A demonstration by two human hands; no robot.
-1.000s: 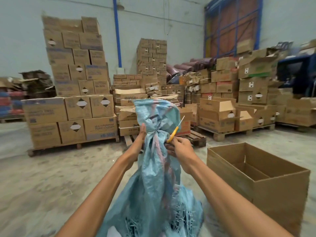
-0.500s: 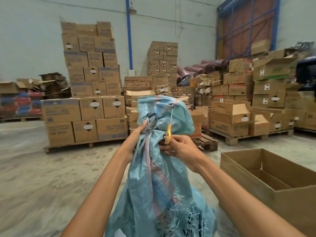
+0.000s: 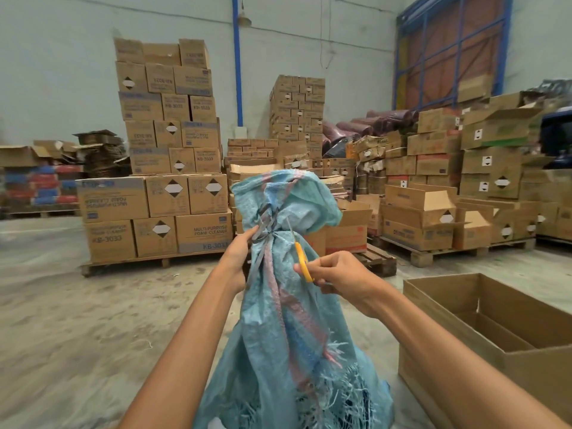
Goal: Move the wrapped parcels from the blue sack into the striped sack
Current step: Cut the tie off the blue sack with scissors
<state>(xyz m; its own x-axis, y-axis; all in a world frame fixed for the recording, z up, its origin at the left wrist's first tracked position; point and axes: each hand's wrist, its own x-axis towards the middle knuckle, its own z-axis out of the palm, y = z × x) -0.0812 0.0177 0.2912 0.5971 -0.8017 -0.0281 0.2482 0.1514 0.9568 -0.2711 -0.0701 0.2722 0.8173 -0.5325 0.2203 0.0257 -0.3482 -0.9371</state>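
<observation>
The blue sack (image 3: 288, 320) stands in the middle of the picture, from the bottom edge up to the centre. Its neck is bunched and knotted shut with a grey tie (image 3: 266, 230). You can't see the parcels; I think they are inside. No second sack shows.

Your left hand (image 3: 240, 252), just left of the neck, is curled round the sack right under the tie. Your right hand (image 3: 337, 277), right of centre, is closed round a yellow cutter (image 3: 301, 264). Its thin blade (image 3: 291, 232) points up along the sack, close to the tie.

Here is what I think could go wrong:
- The blade is near your left hand. If it slips off the tie, it could nick you.
- The blade lies close to the cloth. Push too hard and you may slice the sack, or a parcel inside.
- The sack is tall and soft. If your left hand lets go, it may flop onto the floor (image 3: 93, 335) or against the open box (image 3: 448, 360) at lower right.
</observation>
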